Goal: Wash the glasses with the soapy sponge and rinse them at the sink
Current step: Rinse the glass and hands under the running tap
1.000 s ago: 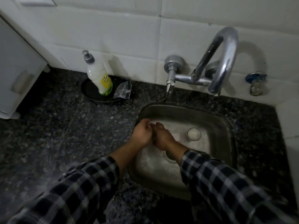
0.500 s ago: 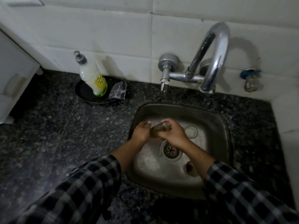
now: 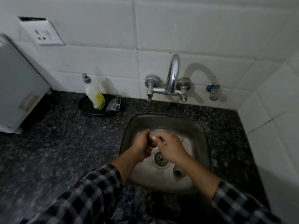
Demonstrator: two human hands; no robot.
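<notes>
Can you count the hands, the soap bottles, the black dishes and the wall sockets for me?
Hands: 2, the left hand and the right hand
Soap bottle: 1
Black dish: 1
Wall socket: 1
Total: 5
</notes>
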